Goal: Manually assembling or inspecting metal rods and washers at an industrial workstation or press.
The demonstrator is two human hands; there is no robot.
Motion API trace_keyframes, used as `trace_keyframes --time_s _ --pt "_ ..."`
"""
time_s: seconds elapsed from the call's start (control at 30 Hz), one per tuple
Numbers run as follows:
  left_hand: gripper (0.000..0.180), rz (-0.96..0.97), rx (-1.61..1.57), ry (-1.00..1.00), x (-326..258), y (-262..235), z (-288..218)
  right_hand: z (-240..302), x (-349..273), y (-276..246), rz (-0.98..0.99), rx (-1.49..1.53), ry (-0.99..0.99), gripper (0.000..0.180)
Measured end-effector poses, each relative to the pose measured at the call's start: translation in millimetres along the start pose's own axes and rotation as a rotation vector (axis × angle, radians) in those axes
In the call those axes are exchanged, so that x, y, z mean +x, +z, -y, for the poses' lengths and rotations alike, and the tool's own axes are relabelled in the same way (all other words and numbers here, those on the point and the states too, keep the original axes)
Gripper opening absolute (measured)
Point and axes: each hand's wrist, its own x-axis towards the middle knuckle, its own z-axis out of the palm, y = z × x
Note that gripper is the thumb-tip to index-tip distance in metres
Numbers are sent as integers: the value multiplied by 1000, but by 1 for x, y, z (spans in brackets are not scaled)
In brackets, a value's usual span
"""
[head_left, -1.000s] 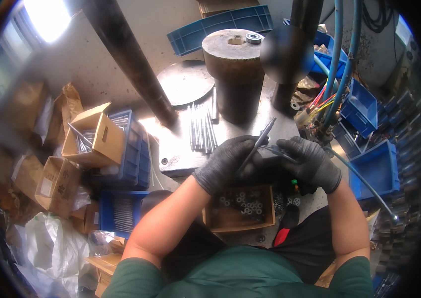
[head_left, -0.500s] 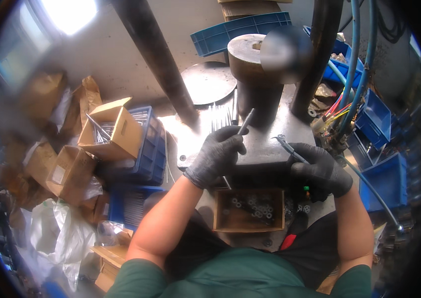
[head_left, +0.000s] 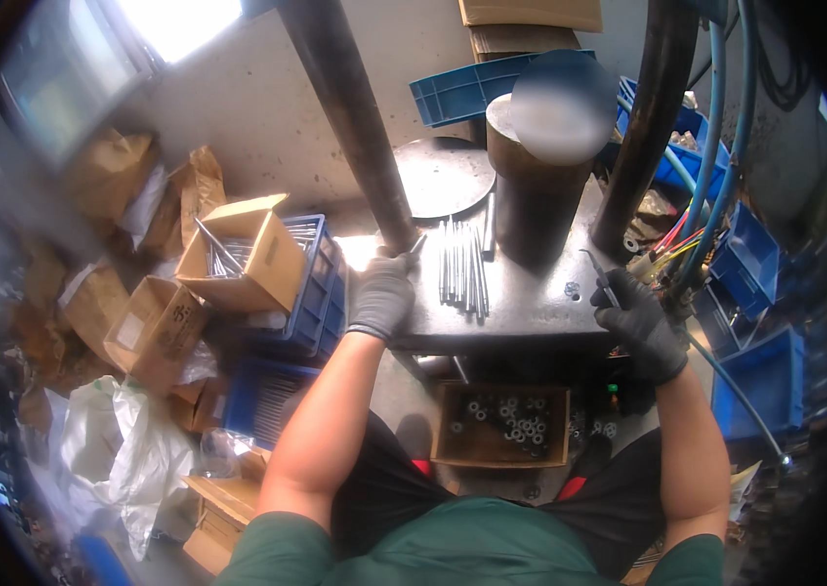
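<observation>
My left hand [head_left: 381, 296], in a dark grey glove, is closed at the left side of the metal press table [head_left: 540, 317]. The tip of a metal rod [head_left: 418, 244] shows beyond its fingers; the rest of the rod is hidden by the hand. To its right, a row of thin metal rods [head_left: 461, 269] lies side by side on the table. My right hand [head_left: 643, 327], also gloved, is closed around a slim metal tool with a hooked tip [head_left: 600, 275], held at the table's right edge. Its exact kind is unclear.
A thick steel cylinder [head_left: 536, 210] stands behind the rods, between two dark posts [head_left: 350, 117]. Beneath the table's front edge sits a box of metal rings [head_left: 448, 449]. Cartons and blue crates [head_left: 335, 303] crowd the left; hoses [head_left: 716, 127] and blue bins [head_left: 765, 386] line the right.
My left hand has moved left and away from the middle with its rod, uncovering the row of rods. My right hand still grips the tool, which is turned more upright. The whole view has shifted slightly.
</observation>
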Motion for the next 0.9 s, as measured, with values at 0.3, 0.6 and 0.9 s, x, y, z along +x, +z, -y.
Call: trace_keyframes --time_s 0.3,0.6,0.9 --pt "35 -65 -67 -2 1 2 -24 -16 6 1 -67 -97 71 21" --pt "41 44 -168 -33 7 7 -24 -66 26 15 -185 -248 -182 19" --pt "37 71 -173 -88 3 -4 -36 -88 48 11 8 -612 -181 23"
